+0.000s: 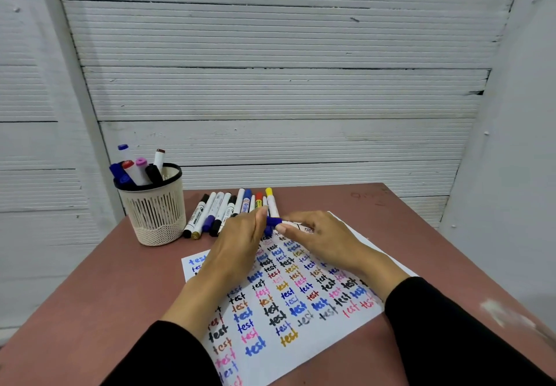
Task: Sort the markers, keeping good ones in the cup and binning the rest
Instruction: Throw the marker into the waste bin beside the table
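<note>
A white marker with a dark blue cap [274, 221] lies crosswise between my two hands above the test sheet [288, 301]. My right hand [322, 239] grips its white barrel. My left hand [240, 242] closes on the blue cap end. Behind my hands a row of several markers [222, 209] lies on the table, with a yellow-capped one [270, 200] at its right end. The cream mesh cup [156, 205] stands at the left with several markers [138, 169] upright in it.
The white sheet is covered with the word "test" in many colours. The reddish-brown table [99, 289] ends at a corrugated white wall [285, 84] behind. No bin is in view.
</note>
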{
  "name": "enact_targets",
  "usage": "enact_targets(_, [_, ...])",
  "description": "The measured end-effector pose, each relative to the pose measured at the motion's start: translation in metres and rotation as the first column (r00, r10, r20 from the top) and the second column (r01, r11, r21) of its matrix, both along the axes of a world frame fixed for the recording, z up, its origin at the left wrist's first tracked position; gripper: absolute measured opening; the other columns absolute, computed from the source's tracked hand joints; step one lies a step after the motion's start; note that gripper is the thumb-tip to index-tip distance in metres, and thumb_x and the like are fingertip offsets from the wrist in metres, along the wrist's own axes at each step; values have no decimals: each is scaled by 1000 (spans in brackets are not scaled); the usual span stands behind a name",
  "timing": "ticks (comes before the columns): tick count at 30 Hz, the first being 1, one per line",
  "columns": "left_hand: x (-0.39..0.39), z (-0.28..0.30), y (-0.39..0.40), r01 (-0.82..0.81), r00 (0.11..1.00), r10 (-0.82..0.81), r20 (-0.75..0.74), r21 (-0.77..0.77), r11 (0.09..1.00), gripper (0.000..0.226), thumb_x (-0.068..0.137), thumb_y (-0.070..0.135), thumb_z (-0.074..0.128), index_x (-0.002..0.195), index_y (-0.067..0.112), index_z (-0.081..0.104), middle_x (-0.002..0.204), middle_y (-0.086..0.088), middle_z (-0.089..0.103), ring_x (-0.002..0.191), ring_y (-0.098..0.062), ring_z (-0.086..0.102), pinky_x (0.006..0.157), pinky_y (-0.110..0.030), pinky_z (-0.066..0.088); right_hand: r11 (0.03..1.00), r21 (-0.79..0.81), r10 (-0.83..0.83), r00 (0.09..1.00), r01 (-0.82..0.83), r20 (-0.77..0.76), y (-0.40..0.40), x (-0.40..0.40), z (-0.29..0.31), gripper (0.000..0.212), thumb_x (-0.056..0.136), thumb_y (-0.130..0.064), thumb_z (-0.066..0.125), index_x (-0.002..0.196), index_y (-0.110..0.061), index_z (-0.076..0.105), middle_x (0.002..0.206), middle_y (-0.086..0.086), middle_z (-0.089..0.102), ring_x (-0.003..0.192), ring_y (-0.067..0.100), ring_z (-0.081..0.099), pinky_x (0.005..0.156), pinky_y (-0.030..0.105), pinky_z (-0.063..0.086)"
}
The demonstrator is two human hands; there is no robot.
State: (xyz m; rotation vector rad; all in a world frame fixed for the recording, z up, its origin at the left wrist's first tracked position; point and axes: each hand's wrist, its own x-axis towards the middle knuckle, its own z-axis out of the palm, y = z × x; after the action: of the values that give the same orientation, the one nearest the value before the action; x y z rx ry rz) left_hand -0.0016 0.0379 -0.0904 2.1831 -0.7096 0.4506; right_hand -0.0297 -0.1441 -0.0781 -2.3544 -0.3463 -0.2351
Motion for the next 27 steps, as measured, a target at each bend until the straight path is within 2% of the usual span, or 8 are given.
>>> enact_targets(4, [3, -3, 1, -2, 998, 5, 62, -54, 999, 37, 102, 44, 24, 74, 26, 40, 68, 4, 42, 66, -14, 40, 62, -31, 32, 1000, 5, -27, 999, 26, 27, -7, -4, 4, 36, 94, -65, 34, 109, -45, 59, 92, -32, 63, 87, -1, 58, 83, 38, 50])
enact_targets(9, [3, -1, 1, 8, 998, -15, -56, -131, 991, 24, 99, 42, 30, 101, 24, 46, 77, 0, 57, 69, -11, 50, 64, -27, 38, 919, 386, -32, 991, 81, -133, -27, -6, 16, 14, 103, -19, 42, 109, -29, 49, 80, 5, 60, 55, 12, 46, 47, 20, 38])
enact_targets(14, [1, 2, -5, 19, 982, -57, -180, -208, 978, 15, 102, 34, 38, 111, 22, 39, 91, 5, 66, 84, -2, 59, 68, -11, 41, 524, 826, -25, 974, 206, -227, -58, -12, 24, 22, 101, -1, 39, 99, -12, 58, 89, 15, 65, 58, 16, 50, 43, 22, 40])
enact_targets(18, [-7, 5, -24, 132, 946, -178, -270, -179, 975, 12, 103, 27, 35, 109, 17, 35, 92, 0, 64, 72, -7, 57, 65, -14, 45, 265, 938, 56, 968, 223, -245, -82, -26, 21, 25, 100, -3, 41, 110, -9, 63, 106, 17, 70, 66, 16, 61, 53, 21, 51])
enact_targets(20, [-9, 1, -35, 177, 927, -214, -307, -144, 974, 14, 104, 26, 32, 112, 17, 37, 89, -1, 63, 71, -11, 54, 72, -29, 48, 306, 922, 20, 967, 236, -254, -87, -29, 17, 18, 96, -1, 49, 106, -9, 62, 96, 14, 71, 63, 14, 59, 50, 21, 48])
enact_targets(22, [-8, -3, -43, 187, 924, -202, -325, -77, 979, 15, 104, 27, 30, 113, 21, 41, 87, 0, 62, 73, -13, 53, 75, -35, 47, 448, 846, -84, 955, 290, -283, -87, -28, 9, 5, 91, -10, 62, 88, -14, 60, 66, 4, 58, 49, 8, 45, 41, 18, 34])
enact_targets(25, [-6, -7, -47, 176, 928, -186, -323, -59, 983, 15, 104, 29, 29, 105, 26, 43, 83, 1, 61, 73, -17, 53, 72, -39, 47, 570, 744, -200, 937, 349, -286, -84, -25, 0, 27, 93, -27, 61, 71, -15, 54, 44, -6, 35, 38, 6, 25, 38, 18, 18])
enact_targets(27, [-5, -8, -46, 165, 932, -184, -313, -87, 982, 15, 104, 30, 29, 97, 29, 42, 82, -1, 60, 72, -18, 52, 72, -42, 48, 594, 740, -201, 949, 315, -243, -82, -23, -3, 22, 96, -21, 55, 76, -14, 56, 42, -5, 40, 35, 7, 26, 38, 17, 19])
